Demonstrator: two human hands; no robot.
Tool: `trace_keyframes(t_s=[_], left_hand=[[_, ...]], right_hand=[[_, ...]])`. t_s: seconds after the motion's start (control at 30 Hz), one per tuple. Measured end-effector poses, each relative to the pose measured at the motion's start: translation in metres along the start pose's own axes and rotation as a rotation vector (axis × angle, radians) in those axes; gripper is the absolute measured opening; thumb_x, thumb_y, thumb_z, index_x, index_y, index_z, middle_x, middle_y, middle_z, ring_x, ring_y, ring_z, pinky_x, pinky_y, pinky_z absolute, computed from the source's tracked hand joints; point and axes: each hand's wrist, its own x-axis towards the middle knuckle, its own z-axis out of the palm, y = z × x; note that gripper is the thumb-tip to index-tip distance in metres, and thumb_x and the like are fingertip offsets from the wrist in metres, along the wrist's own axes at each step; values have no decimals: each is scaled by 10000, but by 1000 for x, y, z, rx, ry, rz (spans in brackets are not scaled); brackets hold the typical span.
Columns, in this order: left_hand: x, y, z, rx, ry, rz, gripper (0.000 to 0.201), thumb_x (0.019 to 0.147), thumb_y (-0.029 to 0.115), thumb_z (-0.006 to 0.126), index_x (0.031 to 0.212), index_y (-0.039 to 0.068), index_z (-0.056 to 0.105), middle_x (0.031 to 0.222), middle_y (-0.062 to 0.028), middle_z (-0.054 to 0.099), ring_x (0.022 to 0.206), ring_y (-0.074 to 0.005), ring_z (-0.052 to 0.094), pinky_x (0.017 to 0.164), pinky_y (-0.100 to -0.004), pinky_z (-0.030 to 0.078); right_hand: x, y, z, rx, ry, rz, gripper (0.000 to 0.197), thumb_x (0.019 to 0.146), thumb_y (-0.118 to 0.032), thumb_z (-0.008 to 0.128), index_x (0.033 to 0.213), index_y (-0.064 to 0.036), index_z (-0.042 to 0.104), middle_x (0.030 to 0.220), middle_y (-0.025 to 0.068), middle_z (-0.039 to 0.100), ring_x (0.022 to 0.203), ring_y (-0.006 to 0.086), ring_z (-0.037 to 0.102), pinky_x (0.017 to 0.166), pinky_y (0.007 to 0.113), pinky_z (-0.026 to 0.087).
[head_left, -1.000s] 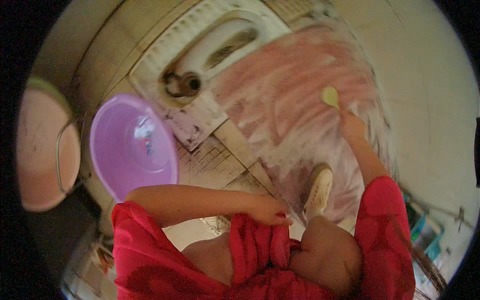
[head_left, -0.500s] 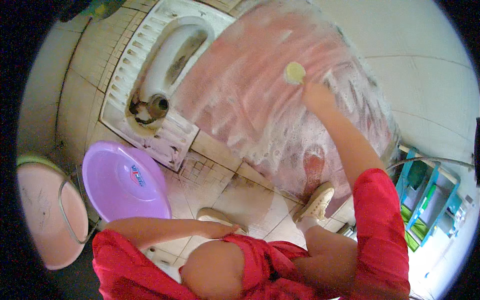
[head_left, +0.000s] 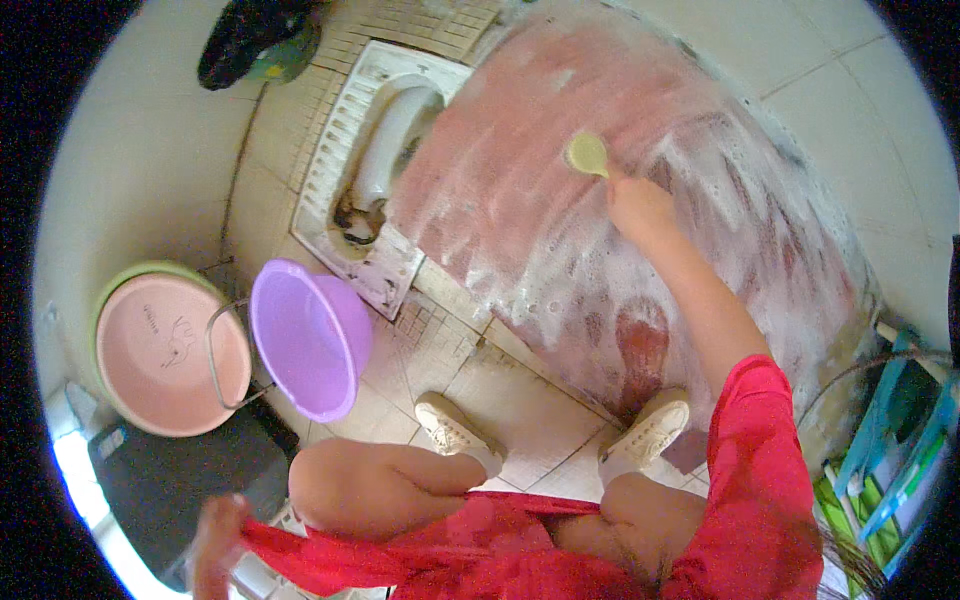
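My right hand point(head_left: 641, 209) is closed round the handle of a pale yellow-green scrubbing brush point(head_left: 587, 153). The brush's rounded head lies against a large pinkish-red rug point(head_left: 500, 140), spread on the floor and streaked with white suds. Its bristles are hidden underneath. A darker footprint-shaped patch shows on the rug in front of my right shoe point(head_left: 655, 430). At the lower left my left hand point(head_left: 221, 530) is blurred; it appears closed on the edge of my red garment point(head_left: 330, 560), which stretches out to it from my lap.
A squat toilet point(head_left: 408, 268) lies left of the rug. A purple basin point(head_left: 305, 340) tilts beside a pink basin point(head_left: 170, 355) with a metal handle. Below them stands a dark box-like thing point(head_left: 190, 480). Blue rack parts point(head_left: 880, 420) and a hose point(head_left: 850, 375) are at right.
My left hand has moved from my knee out to the lower left, drawing the red garment's edge along. The view has shifted; the brush stays on the rug, its head turned slightly.
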Motion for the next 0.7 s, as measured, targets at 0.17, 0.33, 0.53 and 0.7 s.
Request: trace_keyframes(t_s=[0.17,0.33,0.53,0.7], left_hand=[[14,-54,31,286,-214,-182,207,814,235,463,737,52,521,674,-20,510,632,-130,480,561,-289,386],[102,-55,56,631,-488,-2,214,821,260,466,824,55,525,747,-22,523,695,-132,483,633,-288,404],[202,91,107,194,-3,489,358,869,346,417,1045,54,525,945,-50,570,895,-144,525,735,-278,417],[185,108,173,317,-555,692,277,880,258,435,1028,40,521,925,-35,561,878,-115,516,738,-244,406]], right_hand=[[-24,-1,3,-120,-47,-104,339,772,-110,410,1104,-47,439,685,145,595,654,299,599,569,408,474],[-128,8,18,-250,-256,-429,408,750,-109,432,1153,-40,434,672,124,584,634,259,595,542,369,477],[-75,104,8,-291,248,41,292,826,-192,378,1069,-89,502,766,185,598,692,314,604,553,461,468],[-43,112,-4,-347,125,180,310,820,-221,346,1042,-58,488,865,195,593,773,360,581,697,460,454]])
